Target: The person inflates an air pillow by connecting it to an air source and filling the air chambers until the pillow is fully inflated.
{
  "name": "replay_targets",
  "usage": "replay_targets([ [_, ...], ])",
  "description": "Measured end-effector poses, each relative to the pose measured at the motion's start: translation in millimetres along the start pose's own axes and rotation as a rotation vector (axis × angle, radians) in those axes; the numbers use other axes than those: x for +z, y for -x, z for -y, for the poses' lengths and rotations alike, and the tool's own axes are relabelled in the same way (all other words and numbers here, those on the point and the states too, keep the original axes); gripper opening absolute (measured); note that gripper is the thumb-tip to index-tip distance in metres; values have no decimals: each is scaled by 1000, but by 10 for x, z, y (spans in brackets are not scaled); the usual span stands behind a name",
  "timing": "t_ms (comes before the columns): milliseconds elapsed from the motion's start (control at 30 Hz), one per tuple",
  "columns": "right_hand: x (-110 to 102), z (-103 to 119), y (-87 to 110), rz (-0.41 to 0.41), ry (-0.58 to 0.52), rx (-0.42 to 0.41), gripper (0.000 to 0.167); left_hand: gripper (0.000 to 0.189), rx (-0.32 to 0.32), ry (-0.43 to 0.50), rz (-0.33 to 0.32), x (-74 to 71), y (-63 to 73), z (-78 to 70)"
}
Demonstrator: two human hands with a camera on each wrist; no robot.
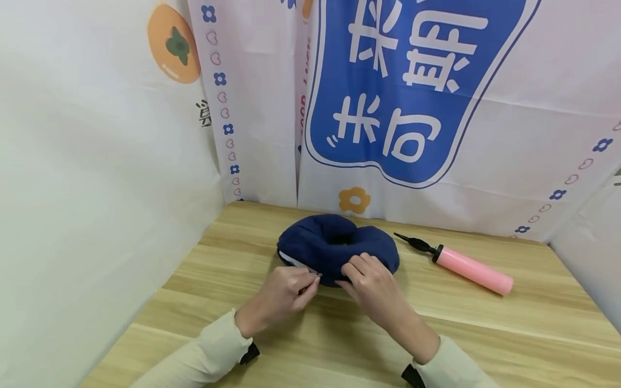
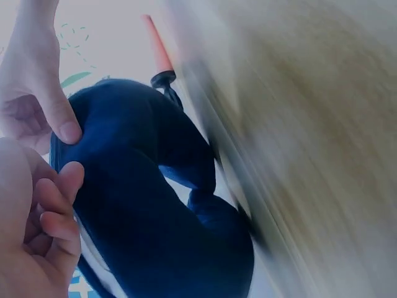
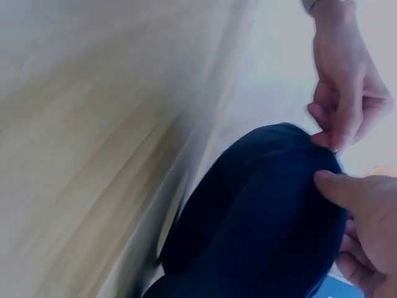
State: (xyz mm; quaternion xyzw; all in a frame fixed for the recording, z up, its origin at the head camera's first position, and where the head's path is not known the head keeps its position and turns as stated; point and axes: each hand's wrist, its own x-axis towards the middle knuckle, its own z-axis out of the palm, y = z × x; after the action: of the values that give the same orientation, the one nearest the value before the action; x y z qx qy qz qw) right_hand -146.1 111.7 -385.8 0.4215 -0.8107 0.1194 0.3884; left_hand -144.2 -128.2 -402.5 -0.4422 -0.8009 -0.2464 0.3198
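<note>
A navy blue U-shaped neck pillow [image 1: 310,241] lies on the wooden table, its curved outer edge toward me. Along its near left edge a zipper [image 1: 291,260] is parted, and a pale lining shows in the gap. My left hand [image 1: 286,291] pinches the small zipper pull [image 1: 319,275] between thumb and fingers at the near edge. Just to its right, my right hand [image 1: 371,285] grips the pillow's edge, with the thumb on one side and curled fingers on the other. In the right wrist view the right thumb [image 3: 338,188] presses into the dark fabric.
A pink hand pump [image 1: 473,269] with a black nozzle lies on the table [image 1: 485,334] to the right of the pillow. Behind stands a white printed cloth [image 1: 262,108] with a blue panel, and a white wall [image 1: 97,161] rises at the left.
</note>
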Motion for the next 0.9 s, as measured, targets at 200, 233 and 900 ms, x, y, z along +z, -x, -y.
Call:
replay_targets([
  [200,10,-145,106,-47,-51,-30,24,29,-55,39,-51,-61,100,104],
  [233,-11,-192,138,-48,-58,-22,23,29,-75,40,-72,-89,124,144],
  [900,13,-74,140,19,-23,-115,25,25,-35,73,-3,-213,62,-2],
])
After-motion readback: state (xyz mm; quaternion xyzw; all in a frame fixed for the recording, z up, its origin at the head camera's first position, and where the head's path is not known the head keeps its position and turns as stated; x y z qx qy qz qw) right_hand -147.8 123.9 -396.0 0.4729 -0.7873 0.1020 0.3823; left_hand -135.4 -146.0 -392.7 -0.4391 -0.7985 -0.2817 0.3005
